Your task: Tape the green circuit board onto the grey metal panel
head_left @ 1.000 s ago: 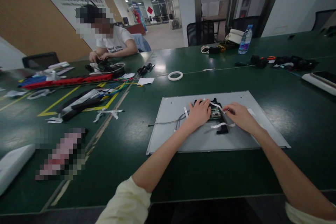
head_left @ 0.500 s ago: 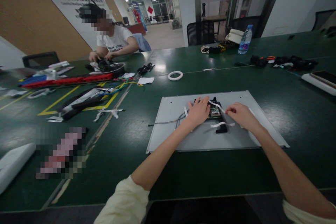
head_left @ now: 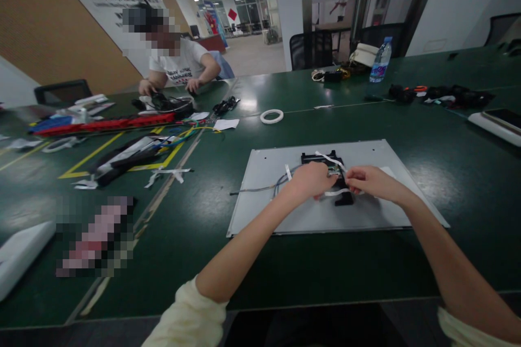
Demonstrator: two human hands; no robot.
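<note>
A light grey flat panel (head_left: 260,211) lies on the table in front of me. On it sits a black bracket (head_left: 344,200) around a small circuit board (head_left: 334,171), crossed by an upper white tape strip (head_left: 329,158) and a lower white tape strip (head_left: 336,193). My left hand (head_left: 310,179) curls over the bracket's left side, thumb towards the board; what its fingers hold, if anything, is hidden. At the right edge, my right hand (head_left: 372,181) pinches by the end of the upper tape strip. A grey cable (head_left: 256,190) runs left from the bracket.
Beyond the panel lies a white tape roll (head_left: 272,116). A water bottle (head_left: 381,59) stands at the far right, near black gear (head_left: 459,96). A phone (head_left: 507,118) rests on a white case. Across the table, a person (head_left: 179,62) handles black parts beside red strips (head_left: 106,123).
My left hand has slid nearer to me and curled its fingers, uncovering the bracket's far end. My right hand has moved slightly left and nearer, to the bracket's edge.
</note>
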